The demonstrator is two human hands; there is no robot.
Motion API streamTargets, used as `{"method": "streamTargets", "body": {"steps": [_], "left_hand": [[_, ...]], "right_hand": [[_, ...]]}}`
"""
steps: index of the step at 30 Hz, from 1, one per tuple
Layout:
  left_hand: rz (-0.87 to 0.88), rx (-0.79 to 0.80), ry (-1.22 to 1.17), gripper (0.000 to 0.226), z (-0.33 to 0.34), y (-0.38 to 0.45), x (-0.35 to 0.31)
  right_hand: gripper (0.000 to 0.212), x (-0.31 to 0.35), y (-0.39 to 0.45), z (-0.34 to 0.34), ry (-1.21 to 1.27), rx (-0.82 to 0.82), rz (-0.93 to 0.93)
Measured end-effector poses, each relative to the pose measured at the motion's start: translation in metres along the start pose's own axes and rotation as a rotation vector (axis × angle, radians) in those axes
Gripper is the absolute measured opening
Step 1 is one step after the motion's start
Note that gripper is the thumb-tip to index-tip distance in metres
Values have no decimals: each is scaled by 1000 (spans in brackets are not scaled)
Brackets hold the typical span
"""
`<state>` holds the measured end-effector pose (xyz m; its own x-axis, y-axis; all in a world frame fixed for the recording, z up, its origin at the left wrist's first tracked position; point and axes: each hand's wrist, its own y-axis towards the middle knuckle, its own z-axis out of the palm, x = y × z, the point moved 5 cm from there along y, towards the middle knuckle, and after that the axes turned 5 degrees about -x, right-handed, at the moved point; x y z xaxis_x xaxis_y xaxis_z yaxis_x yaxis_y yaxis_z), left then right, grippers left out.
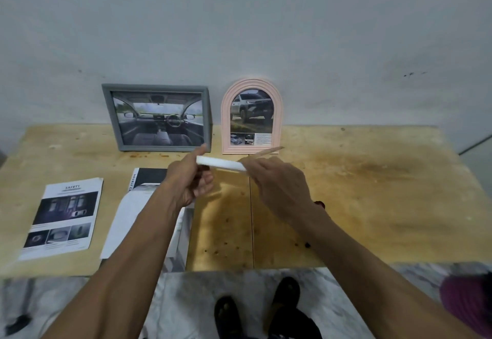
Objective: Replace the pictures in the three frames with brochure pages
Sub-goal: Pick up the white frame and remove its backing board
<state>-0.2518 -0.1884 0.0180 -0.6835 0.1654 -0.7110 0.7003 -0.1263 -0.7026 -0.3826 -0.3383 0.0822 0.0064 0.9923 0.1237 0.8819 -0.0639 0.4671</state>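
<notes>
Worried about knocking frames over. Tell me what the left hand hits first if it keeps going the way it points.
Probably the grey frame: the left hand, gripping the white frame, points toward its lower right corner, though depth is unclear.

A plain pale grey wall (239,19) rises beyond the hands, marked by a few dark specks up to the right. Under the hands spreads a light wooden tabletop (372,179) — stained brown, split by a seam. Nearer than the hands lies a marbled white-grey floor (186,298), possibly tile — the blur obscures it.
</notes>
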Motion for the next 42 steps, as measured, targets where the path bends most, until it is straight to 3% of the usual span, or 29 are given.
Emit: {"method": "streamTargets", "body": {"steps": [3,5,8,10,12,14,19,24,33,39,42], "left_hand": [[-89,50,71,17,-8,9,18],[-105,51,111,12,-15,15,32],[-118,37,157,15,-24,19,58],[-106,2,202,20,-33,23,76],[-100,-33,235,24,-40,26,92],[-92,-50,260,28,-43,27,106],[-6,-78,376,21,-40,27,132],[142,-160,670,30,-37,33,145],[193,-325,719,24,-29,36,160],[216,-321,764,20,-26,37,160],[220,-338,823,18,-22,33,158]], "right_hand": [[34,0,-15,14,7,110,-34],[27,-3,-25,20,79,200,32],[45,-21,-46,25,222,239,378],[47,-43,-69,29,299,204,723],[50,-61,-100,46,456,280,1070],[42,-63,-125,66,632,332,1216],[29,-55,-161,93,550,310,1196],[18,-51,-177,110,529,331,1227],[22,-60,-195,125,406,328,1310],[20,-61,-194,126,421,289,1347],[19,-61,-189,124,367,290,1282]]}}
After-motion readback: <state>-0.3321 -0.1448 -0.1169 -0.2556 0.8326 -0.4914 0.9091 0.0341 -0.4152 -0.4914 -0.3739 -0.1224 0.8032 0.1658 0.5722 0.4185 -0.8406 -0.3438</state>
